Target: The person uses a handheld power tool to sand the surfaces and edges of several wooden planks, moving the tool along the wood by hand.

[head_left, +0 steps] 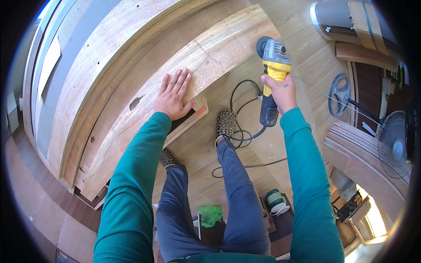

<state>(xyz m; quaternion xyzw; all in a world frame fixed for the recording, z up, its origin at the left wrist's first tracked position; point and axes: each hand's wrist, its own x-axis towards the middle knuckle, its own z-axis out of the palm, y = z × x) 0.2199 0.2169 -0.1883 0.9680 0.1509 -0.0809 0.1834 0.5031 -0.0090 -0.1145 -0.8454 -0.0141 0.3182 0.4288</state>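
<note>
- Curved wooden board (206, 57) lies across the upper middle of the view, its pale face bending from lower left to upper right; it rests on a stack of similar curved boards (109, 65) to its left.
- Left hand (173, 94) lies flat on the board's near edge, fingers (177, 79) spread slightly and pressed palm-down onto the wood, thumb toward the board's corner.
- Angle grinder (272, 74) (yellow and grey body, dark handle) is held upright off the board's right end, its disc (262, 45) just beside the board's edge; whether disc and wood touch cannot be told.
- Right hand (280, 90) is wrapped around the grinder's body, fingers closed tight about it.
- Wooden floor (302, 48) carries everything; the person's legs and patterned shoes (226, 122) stand just below the board.
- Black cable (243, 109) runs from the grinder's handle in loops over the floor beside the right shoe, between the feet and the board.
- Standing fan (397, 144) and more curved wood pieces (364, 158) sit at the right, well apart from both hands.
- Tape rolls (276, 201) lie on the floor behind the legs.
</note>
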